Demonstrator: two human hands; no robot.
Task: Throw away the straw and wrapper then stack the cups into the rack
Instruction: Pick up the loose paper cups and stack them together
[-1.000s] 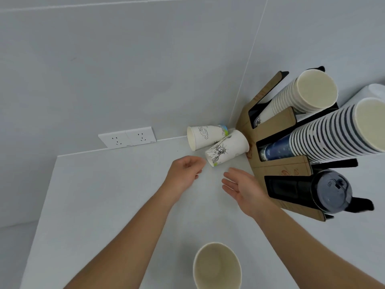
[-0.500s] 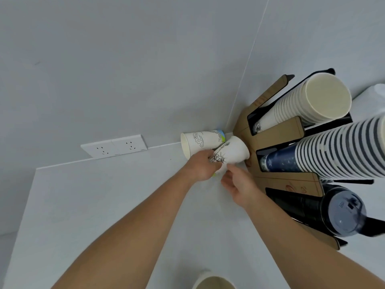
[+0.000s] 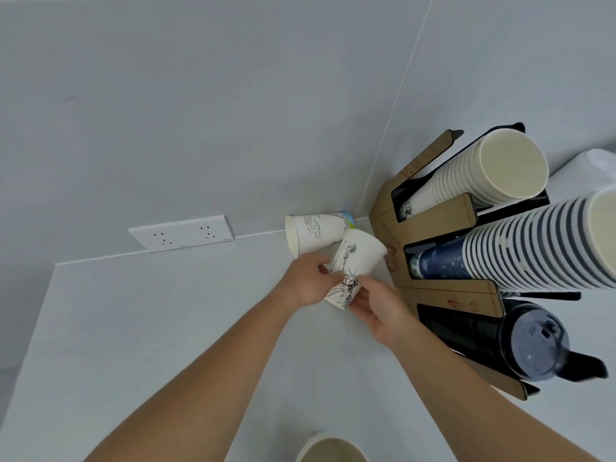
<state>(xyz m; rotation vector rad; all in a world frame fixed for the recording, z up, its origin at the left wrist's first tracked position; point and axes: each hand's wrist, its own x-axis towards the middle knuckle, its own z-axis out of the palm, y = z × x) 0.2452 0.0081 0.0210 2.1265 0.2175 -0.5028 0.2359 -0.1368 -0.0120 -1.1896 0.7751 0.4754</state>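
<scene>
A white paper cup with a black statue drawing (image 3: 354,265) lies on its side on the white counter (image 3: 166,328), its mouth toward me. My left hand (image 3: 306,285) grips its left side near the rim, and my right hand (image 3: 376,305) holds its rim from the right. Behind it a second white paper cup (image 3: 315,233) lies on its side against the wall. Just to the right stands the brown cardboard cup rack (image 3: 443,215), holding a stack of cream cups (image 3: 493,171), a striped stack (image 3: 546,248) and dark lidded cups (image 3: 530,345). No straw or wrapper is visible.
An upright paper cup (image 3: 330,450) shows at the bottom edge, between my forearms. A white double wall socket (image 3: 181,232) sits on the grey wall to the left. The counter's left edge runs diagonally at far left. A white object (image 3: 596,168) peeks in behind the rack.
Both hands reached forward from the open counter and closed on the statue cup; the cup's mouth end has come slightly toward me. The view shifted closer to the rack.
</scene>
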